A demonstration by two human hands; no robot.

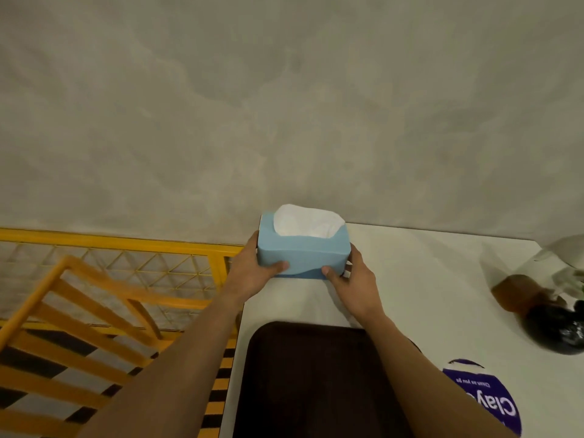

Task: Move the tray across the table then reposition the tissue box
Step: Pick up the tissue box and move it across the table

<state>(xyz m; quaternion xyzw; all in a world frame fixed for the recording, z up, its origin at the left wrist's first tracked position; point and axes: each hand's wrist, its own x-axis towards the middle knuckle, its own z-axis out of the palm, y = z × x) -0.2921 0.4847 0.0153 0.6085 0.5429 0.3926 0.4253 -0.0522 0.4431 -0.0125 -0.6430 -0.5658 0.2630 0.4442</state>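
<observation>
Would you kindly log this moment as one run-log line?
stage: repositioning tissue box | left hand: on box's left end | right hand: on right end | tray: on table, nearer the person

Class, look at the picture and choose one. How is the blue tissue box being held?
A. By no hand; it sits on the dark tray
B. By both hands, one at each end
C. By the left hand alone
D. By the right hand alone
B: the left hand and the right hand each grip one end of the tissue box, beyond the tray.
</observation>
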